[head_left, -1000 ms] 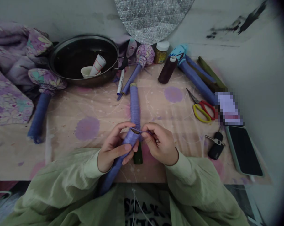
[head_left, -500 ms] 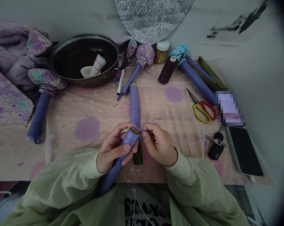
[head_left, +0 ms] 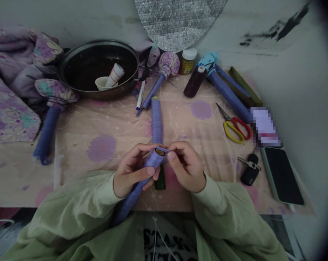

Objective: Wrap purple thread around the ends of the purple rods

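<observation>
Desk [head_left: 74, 127] first: we see it spread with a pink cloth, purple blooms on it. Black pan [head_left: 99, 94] near the far side, towards the left. Next, the purple-wrapped tube [head_left: 133, 197], held in front of the person over the desk's near edge, slanting up and to the right, open end uppermost. Just beyond it a second wrapped stick [head_left: 156, 121] lies pointing away from us; whether the two touch, we cannot tell. Left hand [head_left: 133, 172]: fingers closed round the tube just below its open end, thumb along the upper side. Right hand [head_left: 187, 166]: fingers curled, thumb and forefinger narrowed to a pinch. Scissors [head_left: 234, 127], red and yellow handles, well apart to the right. Smallest we note: a thin purple strip [head_left: 164, 149], running from the tube's mouth into that right-hand pinch.
</observation>
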Demonstrator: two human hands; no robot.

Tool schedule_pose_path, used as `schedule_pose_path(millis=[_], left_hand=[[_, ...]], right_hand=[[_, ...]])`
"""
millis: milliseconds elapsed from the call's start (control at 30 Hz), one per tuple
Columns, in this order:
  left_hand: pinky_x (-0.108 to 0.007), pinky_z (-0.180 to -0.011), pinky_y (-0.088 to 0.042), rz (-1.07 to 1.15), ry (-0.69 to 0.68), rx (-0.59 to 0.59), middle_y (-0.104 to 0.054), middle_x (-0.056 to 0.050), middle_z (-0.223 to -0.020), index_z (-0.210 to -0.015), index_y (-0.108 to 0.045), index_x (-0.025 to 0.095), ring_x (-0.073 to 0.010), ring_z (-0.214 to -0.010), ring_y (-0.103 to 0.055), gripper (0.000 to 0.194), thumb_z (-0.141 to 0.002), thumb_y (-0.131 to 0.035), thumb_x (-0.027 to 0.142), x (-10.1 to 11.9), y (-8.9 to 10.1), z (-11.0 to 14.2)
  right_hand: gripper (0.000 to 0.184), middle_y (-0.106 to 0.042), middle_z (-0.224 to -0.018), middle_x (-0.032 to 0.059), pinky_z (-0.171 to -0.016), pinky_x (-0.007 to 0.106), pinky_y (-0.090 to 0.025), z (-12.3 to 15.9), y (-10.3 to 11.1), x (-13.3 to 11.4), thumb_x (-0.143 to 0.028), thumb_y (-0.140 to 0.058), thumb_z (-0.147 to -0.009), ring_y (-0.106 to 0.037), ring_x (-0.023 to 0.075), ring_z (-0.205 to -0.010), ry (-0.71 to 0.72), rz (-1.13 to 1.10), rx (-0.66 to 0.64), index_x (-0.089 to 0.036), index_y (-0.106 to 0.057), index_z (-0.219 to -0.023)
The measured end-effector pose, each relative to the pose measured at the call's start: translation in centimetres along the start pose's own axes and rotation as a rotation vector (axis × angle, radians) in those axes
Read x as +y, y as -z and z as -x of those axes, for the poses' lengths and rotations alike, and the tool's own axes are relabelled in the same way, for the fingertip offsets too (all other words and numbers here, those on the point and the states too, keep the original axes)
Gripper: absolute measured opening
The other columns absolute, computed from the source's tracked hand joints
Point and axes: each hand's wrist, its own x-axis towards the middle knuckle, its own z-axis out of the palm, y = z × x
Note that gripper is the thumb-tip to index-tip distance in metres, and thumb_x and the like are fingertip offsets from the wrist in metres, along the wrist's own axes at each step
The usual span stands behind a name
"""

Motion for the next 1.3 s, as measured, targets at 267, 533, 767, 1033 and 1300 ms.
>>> schedule_pose_path(millis=[267,533,767,1033,1300], left_hand=[[-0.012,-0.039,-0.044,-0.062,0.019,-0.008,-0.062,-0.002,-0.086,-0.119,-0.055,0.027,-0.0033,-0.05,-0.05,0.041,-0.082,-0.059,0.01,-0.6,0.0,0.4],[-0.013,-0.04,-0.047,-0.163,0.044,0.023,-0.053,-0.01,-0.124,-0.123,-0.049,0.028,-0.0055,-0.059,-0.056,0.048,-0.08,-0.061,0.012,-0.7,0.0,0.5],[-0.012,-0.04,-0.046,-0.184,-0.002,-0.008,-0.056,-0.011,-0.122,-0.122,-0.05,0.026,-0.0056,-0.06,-0.056,0.043,-0.083,-0.059,0.011,-0.7,0.0,0.4],[-0.01,-0.036,-0.043,-0.17,-0.067,0.026,-0.041,-0.011,-0.134,-0.121,-0.052,0.026,-0.0072,-0.066,-0.057,0.043,-0.081,-0.059,0.011,-0.7,0.0,0.2],[-0.01,-0.036,-0.044,-0.216,-0.089,0.051,-0.038,-0.012,-0.135,-0.121,-0.053,0.025,-0.0079,-0.069,-0.058,0.043,-0.081,-0.059,0.012,-0.6,0.0,0.2]], right_hand=[[0.011,-0.044,-0.058,-0.0056,-0.046,0.02,-0.034,-0.4,0.0,0.2,-0.031,-0.055,-0.088,-0.039,0.006,-0.048,-0.201,-0.387,0.11,-0.02,-0.056,-0.086],[0.014,-0.033,-0.054,-0.0076,-0.043,0.02,-0.03,-0.6,0.0,0.8,-0.034,-0.058,-0.085,-0.032,0.0058,-0.045,-0.289,-0.475,0.199,-0.02,-0.057,-0.083],[0.016,-0.025,-0.053,-0.0094,-0.039,0.018,-0.024,-1.1,-0.1,1.1,-0.035,-0.054,-0.086,-0.024,0.0046,-0.041,-0.322,-0.496,0.305,-0.02,-0.051,-0.08],[0.006,-0.055,-0.073,-0.0005,-0.06,0.026,-0.043,-1.5,0.7,1.7,-0.023,-0.056,-0.08,-0.054,0.0117,-0.068,-0.341,-0.153,0.384,-0.02,-0.059,-0.085],[0.022,-0.062,-0.104,0.0051,-0.092,0.041,-0.045,-1.3,1.1,0.1,-0.023,-0.058,-0.084,-0.057,0.0198,-0.102,0.005,-0.003,0.04,-0.026,-0.065,-0.104]])
